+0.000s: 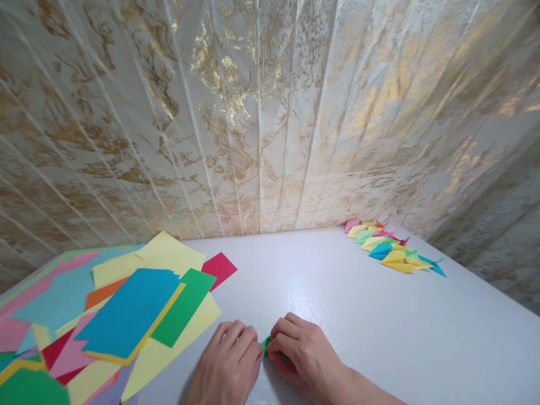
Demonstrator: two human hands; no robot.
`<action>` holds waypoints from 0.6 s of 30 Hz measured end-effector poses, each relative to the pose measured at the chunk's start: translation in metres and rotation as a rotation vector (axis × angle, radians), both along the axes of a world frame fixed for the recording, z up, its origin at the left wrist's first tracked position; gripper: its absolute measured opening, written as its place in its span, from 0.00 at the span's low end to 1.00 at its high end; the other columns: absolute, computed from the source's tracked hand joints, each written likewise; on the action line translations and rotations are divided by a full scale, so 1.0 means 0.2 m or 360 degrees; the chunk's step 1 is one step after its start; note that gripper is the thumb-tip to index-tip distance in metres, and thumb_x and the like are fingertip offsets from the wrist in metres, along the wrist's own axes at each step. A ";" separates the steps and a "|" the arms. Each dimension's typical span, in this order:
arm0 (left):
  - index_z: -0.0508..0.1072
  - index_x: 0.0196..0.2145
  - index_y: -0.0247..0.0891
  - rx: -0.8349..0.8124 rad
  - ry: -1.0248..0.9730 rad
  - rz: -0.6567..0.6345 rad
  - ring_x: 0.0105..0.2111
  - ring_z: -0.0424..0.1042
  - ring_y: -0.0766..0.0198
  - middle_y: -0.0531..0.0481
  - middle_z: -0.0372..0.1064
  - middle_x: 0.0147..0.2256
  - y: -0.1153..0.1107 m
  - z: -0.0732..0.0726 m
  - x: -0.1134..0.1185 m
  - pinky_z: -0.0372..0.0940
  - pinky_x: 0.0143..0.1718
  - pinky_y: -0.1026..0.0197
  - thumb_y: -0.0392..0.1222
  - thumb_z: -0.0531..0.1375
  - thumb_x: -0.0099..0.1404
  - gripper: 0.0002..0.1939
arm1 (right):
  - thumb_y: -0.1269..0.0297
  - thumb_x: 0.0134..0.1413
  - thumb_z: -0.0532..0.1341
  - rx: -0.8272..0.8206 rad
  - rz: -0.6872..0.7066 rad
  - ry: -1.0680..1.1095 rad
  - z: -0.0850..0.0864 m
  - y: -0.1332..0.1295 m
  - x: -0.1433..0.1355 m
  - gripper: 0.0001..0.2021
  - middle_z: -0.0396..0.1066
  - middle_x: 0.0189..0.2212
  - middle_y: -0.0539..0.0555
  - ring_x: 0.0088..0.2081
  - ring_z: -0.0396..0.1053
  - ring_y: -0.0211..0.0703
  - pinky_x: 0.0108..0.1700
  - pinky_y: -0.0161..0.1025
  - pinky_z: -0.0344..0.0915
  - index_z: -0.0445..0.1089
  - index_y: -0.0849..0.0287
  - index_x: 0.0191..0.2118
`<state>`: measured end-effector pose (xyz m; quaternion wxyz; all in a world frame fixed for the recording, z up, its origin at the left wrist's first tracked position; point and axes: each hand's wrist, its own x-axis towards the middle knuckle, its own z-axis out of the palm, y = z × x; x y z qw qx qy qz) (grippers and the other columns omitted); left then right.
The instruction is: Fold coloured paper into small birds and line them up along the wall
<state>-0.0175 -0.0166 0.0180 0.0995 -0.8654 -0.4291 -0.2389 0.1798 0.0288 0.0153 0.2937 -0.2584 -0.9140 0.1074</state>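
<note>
Close to the front edge of the view, a small piece of green folded paper (265, 346) shows between my two hands, mostly hidden by the fingers. My right hand (301, 349) is closed on it, fingertips pinched together. My left hand (232, 357) has its fingers curled and closed against the paper's left side; how much of it they grip is hidden. Both hands are low over the white table (371, 332), almost touching each other.
Coloured paper sheets lie piled at the left, with a blue stack (135, 312), a green strip (185, 306) and a red piece (220, 270) on top. Several folded paper cranes (396, 260) are lined up at the back right. A gold-patterned curtain (253, 140) hangs behind the table.
</note>
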 end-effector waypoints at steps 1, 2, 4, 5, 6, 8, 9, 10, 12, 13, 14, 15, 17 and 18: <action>0.67 0.33 0.39 0.0000 0.0001 0.0012 0.33 0.65 0.57 0.51 0.68 0.32 0.00 0.00 0.00 0.57 0.38 0.54 0.28 0.51 0.71 0.11 | 0.78 0.56 0.59 -0.0009 0.0004 0.0000 0.00 0.00 0.00 0.08 0.73 0.30 0.51 0.31 0.66 0.40 0.33 0.35 0.61 0.71 0.58 0.33; 0.67 0.33 0.39 -0.0005 0.0000 0.0031 0.33 0.65 0.57 0.51 0.68 0.32 0.00 0.00 0.01 0.57 0.38 0.54 0.28 0.51 0.71 0.11 | 0.78 0.55 0.60 -0.0024 0.0004 -0.0008 0.01 0.00 0.00 0.08 0.73 0.30 0.51 0.32 0.67 0.41 0.33 0.35 0.61 0.71 0.58 0.34; 0.67 0.32 0.40 -0.0032 -0.0020 0.0074 0.33 0.65 0.57 0.51 0.67 0.32 0.00 0.00 0.01 0.56 0.36 0.54 0.28 0.52 0.70 0.11 | 0.77 0.55 0.61 -0.0077 -0.0014 -0.0032 0.02 -0.01 0.00 0.07 0.73 0.31 0.51 0.32 0.67 0.41 0.34 0.35 0.61 0.72 0.58 0.35; 0.66 0.32 0.40 -0.0061 -0.0035 0.0093 0.33 0.65 0.57 0.51 0.67 0.31 0.00 0.00 0.02 0.56 0.35 0.55 0.27 0.52 0.69 0.11 | 0.78 0.54 0.62 -0.0125 -0.0036 -0.0049 0.03 -0.01 0.00 0.07 0.73 0.31 0.51 0.33 0.67 0.41 0.35 0.35 0.61 0.72 0.58 0.34; 0.66 0.31 0.40 -0.0096 -0.0060 0.0120 0.33 0.65 0.57 0.52 0.67 0.31 0.00 0.00 0.02 0.55 0.34 0.55 0.27 0.52 0.68 0.11 | 0.78 0.54 0.62 -0.0190 -0.0063 -0.0067 0.03 -0.01 -0.01 0.07 0.73 0.31 0.51 0.32 0.67 0.41 0.35 0.35 0.60 0.72 0.58 0.33; 0.65 0.30 0.40 -0.0193 -0.0117 0.0173 0.32 0.65 0.58 0.53 0.65 0.30 0.00 0.01 0.02 0.54 0.33 0.56 0.27 0.54 0.66 0.11 | 0.79 0.55 0.62 -0.0352 -0.0130 -0.0103 0.06 0.00 -0.02 0.08 0.73 0.30 0.51 0.33 0.68 0.40 0.35 0.34 0.60 0.72 0.59 0.32; 0.64 0.29 0.41 -0.0247 -0.0148 0.0200 0.31 0.65 0.59 0.54 0.65 0.29 0.00 0.01 0.02 0.54 0.32 0.57 0.27 0.54 0.65 0.11 | 0.79 0.54 0.62 -0.0436 -0.0163 -0.0120 0.07 0.01 -0.03 0.08 0.73 0.30 0.51 0.33 0.68 0.40 0.36 0.34 0.60 0.72 0.59 0.32; 0.64 0.29 0.41 -0.0303 -0.0175 0.0226 0.31 0.65 0.59 0.54 0.64 0.29 0.00 0.02 0.02 0.54 0.33 0.57 0.27 0.55 0.64 0.11 | 0.79 0.54 0.63 -0.0512 -0.0195 -0.0137 0.08 0.01 -0.04 0.08 0.73 0.31 0.51 0.34 0.69 0.41 0.37 0.34 0.61 0.73 0.59 0.32; 0.64 0.28 0.41 -0.0414 -0.0221 0.0281 0.32 0.66 0.59 0.54 0.64 0.29 0.01 0.02 0.02 0.55 0.34 0.57 0.28 0.57 0.64 0.10 | 0.80 0.52 0.63 -0.0639 -0.0244 -0.0175 0.10 0.02 -0.05 0.08 0.74 0.32 0.51 0.36 0.70 0.41 0.38 0.34 0.61 0.73 0.59 0.32; 0.64 0.28 0.41 -0.0466 -0.0238 0.0310 0.33 0.66 0.58 0.54 0.65 0.30 0.02 0.01 0.02 0.56 0.34 0.57 0.29 0.57 0.64 0.09 | 0.80 0.52 0.63 -0.0696 -0.0266 -0.0191 0.12 0.03 -0.05 0.08 0.75 0.32 0.51 0.36 0.70 0.41 0.38 0.34 0.61 0.74 0.59 0.32; 0.65 0.28 0.41 -0.0509 -0.0257 0.0339 0.34 0.66 0.58 0.53 0.65 0.31 0.02 0.01 0.01 0.56 0.35 0.56 0.31 0.57 0.64 0.09 | 0.80 0.51 0.63 -0.0754 -0.0283 -0.0203 0.13 0.03 -0.05 0.08 0.75 0.32 0.51 0.36 0.70 0.41 0.38 0.33 0.61 0.74 0.59 0.33; 0.65 0.28 0.41 -0.0549 -0.0273 0.0362 0.34 0.67 0.58 0.53 0.66 0.32 0.03 0.01 0.01 0.57 0.35 0.56 0.32 0.57 0.65 0.09 | 0.80 0.51 0.63 -0.0807 -0.0300 -0.0208 0.14 0.04 -0.06 0.09 0.76 0.32 0.51 0.36 0.71 0.41 0.38 0.33 0.61 0.74 0.59 0.34; 0.65 0.29 0.41 -0.0590 -0.0296 0.0385 0.36 0.67 0.58 0.52 0.66 0.33 0.03 0.01 0.01 0.58 0.36 0.56 0.33 0.57 0.65 0.08 | 0.81 0.49 0.63 -0.0885 -0.0328 -0.0199 0.15 0.05 -0.06 0.11 0.76 0.33 0.51 0.35 0.71 0.40 0.38 0.32 0.61 0.75 0.59 0.36; 0.65 0.29 0.41 -0.0593 -0.0300 0.0387 0.36 0.67 0.58 0.52 0.66 0.34 0.03 0.02 0.01 0.58 0.36 0.56 0.32 0.57 0.65 0.08 | 0.82 0.49 0.63 -0.0907 -0.0326 -0.0189 0.16 0.05 -0.05 0.12 0.77 0.33 0.51 0.35 0.71 0.40 0.38 0.32 0.61 0.75 0.59 0.37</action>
